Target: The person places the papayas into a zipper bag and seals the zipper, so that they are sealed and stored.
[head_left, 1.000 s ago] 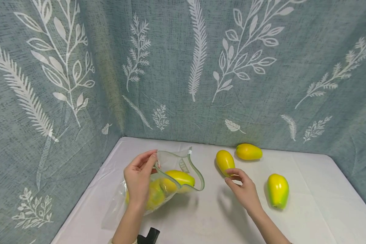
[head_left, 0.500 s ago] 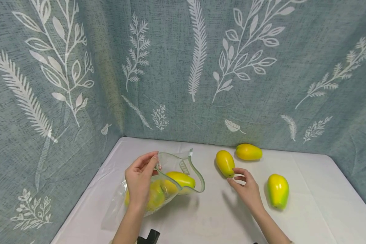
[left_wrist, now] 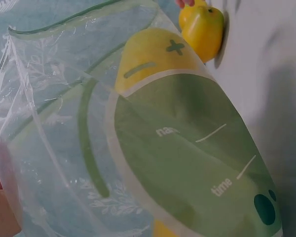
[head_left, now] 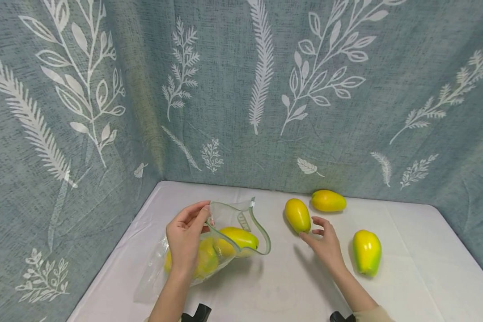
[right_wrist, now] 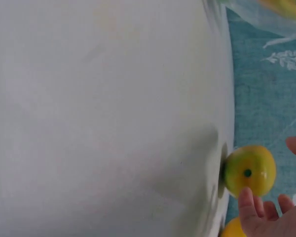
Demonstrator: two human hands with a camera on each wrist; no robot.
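My left hand (head_left: pixel 184 237) pinches the rim of a clear zip bag (head_left: pixel 264 232), holding its mouth apart. Inside the bag lie yellow-green papayas (head_left: pixel 241 237), partly hidden by my hand and the plastic. A green printed label with "name" and "time" covers much of the bag (left_wrist: pixel 177 133) in the left wrist view. My right hand (head_left: pixel 326 246) has its fingers spread beside the near end of a yellow papaya (head_left: pixel 296 213) on the table. In the right wrist view, that papaya (right_wrist: pixel 254 165) sits between the thumb side and the fingertips, not enclosed by them.
Another papaya (head_left: pixel 328 201) lies behind, near the curtain (head_left: pixel 233 89). One more papaya (head_left: pixel 366 252), greener at its near end, lies to the right on the white table (head_left: pixel 418 264). Black wrist mounts (head_left: pixel 197 313) show at the bottom edge.
My right hand has shifted slightly right, its fingers spreading wider around the papaya's near end. The papaya stays in place. The left hand and bag have moved only a little.
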